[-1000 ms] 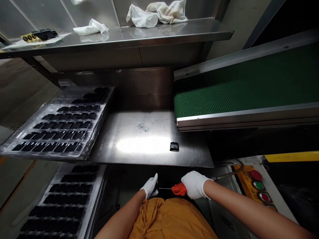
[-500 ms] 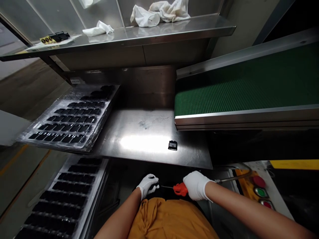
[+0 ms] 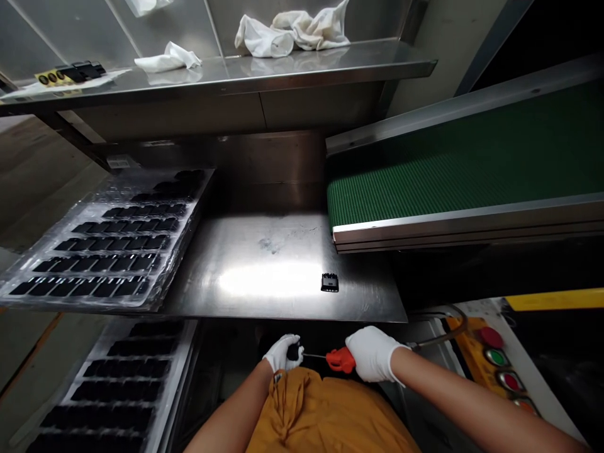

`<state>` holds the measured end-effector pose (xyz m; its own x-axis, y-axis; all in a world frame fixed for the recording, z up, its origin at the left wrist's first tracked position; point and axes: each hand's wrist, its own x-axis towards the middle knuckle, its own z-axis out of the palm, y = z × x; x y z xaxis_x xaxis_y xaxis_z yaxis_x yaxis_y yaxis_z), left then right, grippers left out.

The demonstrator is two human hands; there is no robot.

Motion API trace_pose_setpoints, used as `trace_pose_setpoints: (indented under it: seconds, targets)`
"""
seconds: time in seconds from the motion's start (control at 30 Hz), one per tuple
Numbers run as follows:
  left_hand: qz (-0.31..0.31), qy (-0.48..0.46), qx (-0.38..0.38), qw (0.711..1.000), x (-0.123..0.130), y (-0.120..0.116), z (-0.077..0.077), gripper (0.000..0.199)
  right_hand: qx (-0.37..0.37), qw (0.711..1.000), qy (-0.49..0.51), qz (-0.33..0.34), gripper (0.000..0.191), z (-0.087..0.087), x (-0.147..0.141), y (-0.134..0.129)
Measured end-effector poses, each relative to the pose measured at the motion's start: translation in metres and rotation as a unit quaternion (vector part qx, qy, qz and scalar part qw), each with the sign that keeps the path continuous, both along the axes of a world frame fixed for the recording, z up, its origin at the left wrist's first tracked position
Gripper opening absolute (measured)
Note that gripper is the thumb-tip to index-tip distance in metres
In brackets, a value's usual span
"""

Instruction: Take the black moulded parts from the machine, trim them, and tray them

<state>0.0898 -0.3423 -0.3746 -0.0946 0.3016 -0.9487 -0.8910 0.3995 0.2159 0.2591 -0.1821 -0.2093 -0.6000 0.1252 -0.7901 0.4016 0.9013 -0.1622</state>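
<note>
My left hand [image 3: 283, 353], in a white glove, is closed around a small black part [image 3: 294, 350], mostly hidden by the fingers. My gloved right hand [image 3: 374, 354] grips a red air blow gun [image 3: 340, 360]. Its thin metal nozzle points left and ends close beside the black part; whether they touch I cannot tell. Both hands are low, in front of the ochre apron [image 3: 325, 412] and below the table's near edge. A black connector-like piece [image 3: 329, 282] lies on the steel table [image 3: 264, 242], up from my hands.
Plastic trays of black parts stand at left, an upper tray [image 3: 153, 290] and a lower tray [image 3: 163, 402]. A green conveyor belt [image 3: 453, 163] rises to the right. White cloths [image 3: 264, 39] lie on a steel shelf [image 3: 226, 80]. A button box [image 3: 481, 358] is at right.
The camera view has shifted slightly. My left hand has turned so the black part shows more between its fingers. My right hand keeps its grip on the red blow gun.
</note>
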Motion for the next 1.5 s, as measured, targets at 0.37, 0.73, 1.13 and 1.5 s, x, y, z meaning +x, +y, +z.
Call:
trace_pose_setpoints:
  seconds: [0.37, 0.73, 1.13, 1.5]
  targets:
    - [-0.05, -0.005, 0.019, 0.999, -0.006, -0.003, -0.009, 0.036, -0.014, 1.0, -0.006, -0.021, 0.033, -0.003, -0.008, 0.004]
    - [-0.15, 0.052, 0.133, 0.978, 0.014, -0.012, -0.005, 0.063, -0.013, 1.0, -0.007, -0.025, 0.034, 0.004, 0.003, 0.015]
    - [-0.348, 0.214, 0.114, 0.906, 0.008, -0.012, -0.019, 0.05, -0.03, 0.999, -0.026, -0.031, 0.036, 0.007, 0.006, 0.017]
    - [-0.47, 0.412, 0.149, 0.766, 0.013, -0.014, -0.016, 0.03, -0.019, 0.999, -0.041, -0.006, 0.036, 0.005, 0.003, 0.018]
